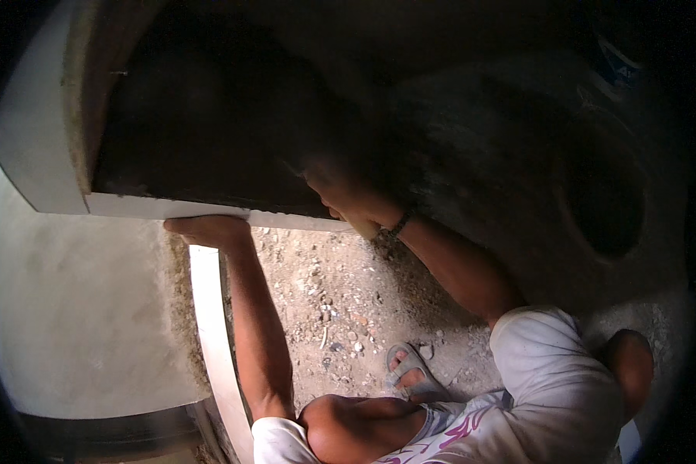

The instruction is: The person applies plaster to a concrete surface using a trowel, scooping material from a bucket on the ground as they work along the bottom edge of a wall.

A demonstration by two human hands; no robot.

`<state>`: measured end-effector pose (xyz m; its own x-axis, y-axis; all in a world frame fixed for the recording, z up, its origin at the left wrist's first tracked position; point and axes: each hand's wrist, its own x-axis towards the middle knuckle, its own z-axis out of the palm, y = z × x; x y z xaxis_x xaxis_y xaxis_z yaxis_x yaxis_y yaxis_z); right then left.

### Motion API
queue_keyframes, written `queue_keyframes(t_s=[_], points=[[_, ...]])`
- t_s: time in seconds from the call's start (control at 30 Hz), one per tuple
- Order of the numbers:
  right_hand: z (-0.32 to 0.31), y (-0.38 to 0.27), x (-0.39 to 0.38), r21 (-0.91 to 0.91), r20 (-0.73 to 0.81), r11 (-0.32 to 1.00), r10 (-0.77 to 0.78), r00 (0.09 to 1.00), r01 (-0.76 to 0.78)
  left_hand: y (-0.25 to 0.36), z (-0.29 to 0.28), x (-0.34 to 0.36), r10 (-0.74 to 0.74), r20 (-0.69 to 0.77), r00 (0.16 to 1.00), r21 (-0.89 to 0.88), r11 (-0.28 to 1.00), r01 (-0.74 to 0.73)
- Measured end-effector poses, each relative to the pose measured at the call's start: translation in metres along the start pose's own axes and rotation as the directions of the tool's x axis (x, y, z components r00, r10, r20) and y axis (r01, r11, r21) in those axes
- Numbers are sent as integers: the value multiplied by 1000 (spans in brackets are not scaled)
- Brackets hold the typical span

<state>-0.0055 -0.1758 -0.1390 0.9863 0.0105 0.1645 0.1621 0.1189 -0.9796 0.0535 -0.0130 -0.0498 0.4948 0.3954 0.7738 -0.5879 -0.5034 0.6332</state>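
A white-edged board or panel (147, 203) with a dark inner face spans the upper left. My left hand (207, 230) rests against the underside of its pale edge, fingers lying flat and extended leftward. Farther right, my right hand (346, 193) is closed at the dark side of that edge, partly in shadow. A yellowish piece (362, 226) shows under that hand; I cannot make out what it is or what lies at the fingertips.
A grey concrete slab (85, 309) is at left, beside a white strip (216, 332) running downward. Gravelly ground (325, 294) lies below, with my sandalled foot (410, 371). The right side is deep shadow, with a dark oval shape (602, 201).
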Motion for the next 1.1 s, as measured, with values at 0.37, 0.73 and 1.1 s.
queue_keyframes(t_s=[0.37,0.73,1.1], points=[[-32,183,-133,280,-101,802,572,814,-528,6,2,-1,-48,38,998,133,990,42],[-219,284,14,-758,-5,651,38,999,-29,8,5,-7,-48,72,996,111,993,40],[-212,173,64,-991,125,64,209,970,114,-5,-3,0,-55,58,997,-17,998,56]])
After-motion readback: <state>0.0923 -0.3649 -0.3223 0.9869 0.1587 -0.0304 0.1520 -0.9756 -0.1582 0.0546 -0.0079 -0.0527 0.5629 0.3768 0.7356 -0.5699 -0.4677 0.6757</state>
